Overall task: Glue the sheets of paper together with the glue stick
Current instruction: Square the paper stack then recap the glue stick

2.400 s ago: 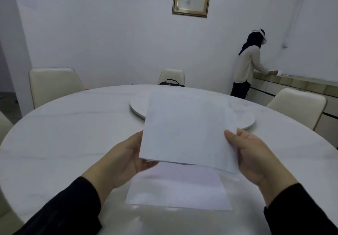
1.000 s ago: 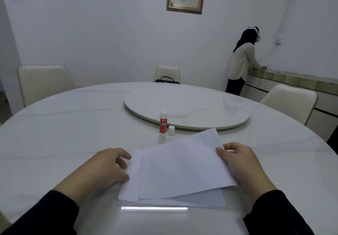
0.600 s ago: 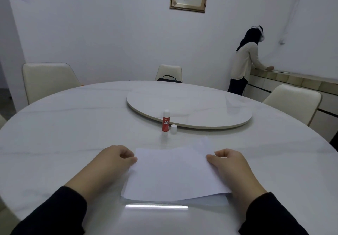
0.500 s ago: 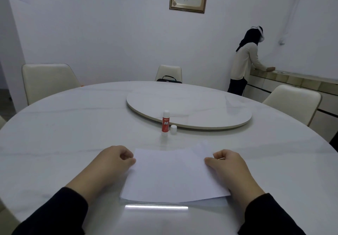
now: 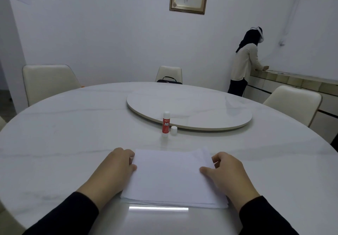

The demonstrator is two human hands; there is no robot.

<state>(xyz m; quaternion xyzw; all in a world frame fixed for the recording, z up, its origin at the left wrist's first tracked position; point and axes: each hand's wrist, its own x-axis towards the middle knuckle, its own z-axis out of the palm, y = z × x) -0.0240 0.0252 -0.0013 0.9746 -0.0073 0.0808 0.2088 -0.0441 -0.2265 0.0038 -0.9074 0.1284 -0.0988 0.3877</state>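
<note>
A stack of white paper sheets (image 5: 170, 178) lies on the round white table (image 5: 73, 134) in front of me. My left hand (image 5: 111, 172) holds the top sheet at its left edge, fingers curled at the far left corner. My right hand (image 5: 228, 174) holds the right edge, thumb on top of the sheet, where the far right corner is slightly raised. Beyond the paper a red glue stick (image 5: 166, 124) stands upright and uncapped, with its white cap (image 5: 174, 130) beside it on the right.
A white turntable (image 5: 201, 106) sits in the table's middle, just behind the glue stick. Cream chairs (image 5: 47, 82) (image 5: 292, 101) ring the table; a far chair bears a black bag (image 5: 169, 81). A person (image 5: 243, 64) stands at a counter, back right.
Both hands have lowered the top sheet from the air onto the stack and squared it up. It now lies nearly flat, and the glue stick behind it has come into view.
</note>
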